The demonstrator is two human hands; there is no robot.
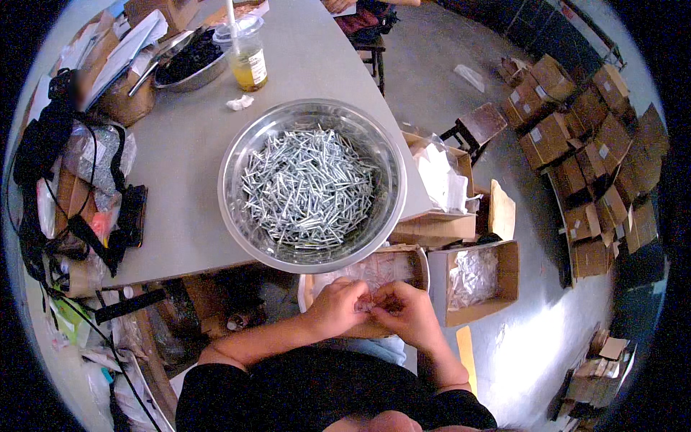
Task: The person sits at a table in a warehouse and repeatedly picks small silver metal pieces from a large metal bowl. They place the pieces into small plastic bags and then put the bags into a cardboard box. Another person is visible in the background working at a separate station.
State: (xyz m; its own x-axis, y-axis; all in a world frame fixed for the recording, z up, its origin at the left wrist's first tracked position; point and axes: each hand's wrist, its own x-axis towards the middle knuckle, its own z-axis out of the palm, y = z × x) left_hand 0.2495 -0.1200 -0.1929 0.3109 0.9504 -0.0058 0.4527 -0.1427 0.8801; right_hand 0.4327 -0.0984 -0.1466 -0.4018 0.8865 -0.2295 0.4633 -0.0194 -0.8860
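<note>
My left hand [337,308] and my right hand [404,311] meet just in front of my body, fingers pinched together. Between the fingertips is a small clear, crinkled piece that looks like a plastic bag [365,305]; the fingers hide most of it. Beneath and beyond the hands stands a tub [423,270] with a pale rim, holding many clear plastic bags [374,268]. Past it, at the table's near edge, a wide steel bowl [232,209] is heaped with silvery screws or nails [309,189]. Neither hand touches the bowl.
On the grey table [173,144] are a drink cup [248,66], a crumpled tissue [240,103] and a bowl of dark pieces [188,61]. Cardboard boxes [484,311] stand right of the tub; stacked cartons [576,151] are farther right. Bags and cables [90,194] crowd the left.
</note>
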